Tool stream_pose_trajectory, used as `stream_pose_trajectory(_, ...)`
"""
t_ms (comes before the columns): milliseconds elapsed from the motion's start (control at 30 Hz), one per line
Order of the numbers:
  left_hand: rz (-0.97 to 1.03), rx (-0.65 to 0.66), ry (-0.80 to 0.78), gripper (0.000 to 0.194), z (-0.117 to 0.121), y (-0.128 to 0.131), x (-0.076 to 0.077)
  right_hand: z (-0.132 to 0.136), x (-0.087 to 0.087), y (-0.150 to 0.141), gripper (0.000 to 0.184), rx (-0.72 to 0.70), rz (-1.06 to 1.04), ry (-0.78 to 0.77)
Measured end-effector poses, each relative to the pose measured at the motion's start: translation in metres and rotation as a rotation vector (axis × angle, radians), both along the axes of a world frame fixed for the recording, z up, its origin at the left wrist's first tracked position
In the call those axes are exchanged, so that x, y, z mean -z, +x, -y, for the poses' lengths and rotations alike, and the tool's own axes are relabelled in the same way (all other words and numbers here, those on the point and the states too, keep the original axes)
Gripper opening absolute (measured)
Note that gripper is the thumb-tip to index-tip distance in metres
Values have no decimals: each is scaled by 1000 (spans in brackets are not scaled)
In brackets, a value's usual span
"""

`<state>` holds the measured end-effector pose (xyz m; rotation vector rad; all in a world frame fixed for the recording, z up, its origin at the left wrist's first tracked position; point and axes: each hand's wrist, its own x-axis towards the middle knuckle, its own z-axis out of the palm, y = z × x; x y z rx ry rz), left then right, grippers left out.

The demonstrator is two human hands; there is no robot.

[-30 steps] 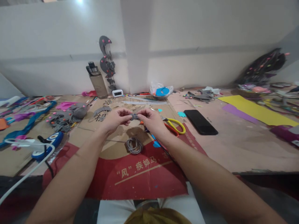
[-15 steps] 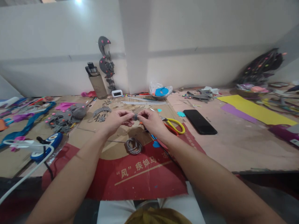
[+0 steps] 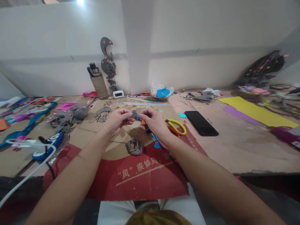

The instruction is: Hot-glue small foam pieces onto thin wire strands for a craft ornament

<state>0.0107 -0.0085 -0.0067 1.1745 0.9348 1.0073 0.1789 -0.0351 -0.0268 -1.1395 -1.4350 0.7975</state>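
Between my fingertips is a small dark grey-blue piece (image 3: pixel 136 114), too small to name more exactly. My left hand (image 3: pixel 120 121) pinches it from the left, and my right hand (image 3: pixel 152 121) pinches it from the right. Both hands hover over a cardboard sheet (image 3: pixel 140 184) with a red lower part. Just below them lies a coil of grey cord (image 3: pixel 135 146). Scissors with yellow and orange handles (image 3: pixel 179 126) lie partly hidden behind my right hand. Blue paper shapes (image 3: pixel 157 144) rest beside my right wrist.
A black phone (image 3: pixel 201 123) lies on the right, near yellow paper (image 3: pixel 255 109). A bottle (image 3: pixel 99 86) stands by the wall. Grey pieces with pink-headed pins (image 3: pixel 67 118) and a blue-white power strip (image 3: pixel 48 147) are on the left. A bowl (image 3: pixel 161 96) holds blue paper.
The small grey piece now shows more between my fingertips and looks turned. My hands have moved slightly; the whole view has shifted a little to the right.
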Motion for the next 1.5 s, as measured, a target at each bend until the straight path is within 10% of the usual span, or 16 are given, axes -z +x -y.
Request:
stream_pose_trajectory(567, 147, -50, -70, 16, 4, 8, -2, 1, 1, -2, 19, -6, -55, -7)
stream_pose_trajectory(900, -63, 5, 166, 20, 4, 7, 5, -3, 4, -3, 19, -43, -98, -67)
stream_pose_trajectory(1233, -58, 60, 98, 30, 8, 15, 10, -1, 3, -8, 23, -88, -560, -275)
stream_pose_trajectory(1500, 56, -109, 81, 23, 5, 8, -1, 0, 6, -11, 20, -11, -303, -191)
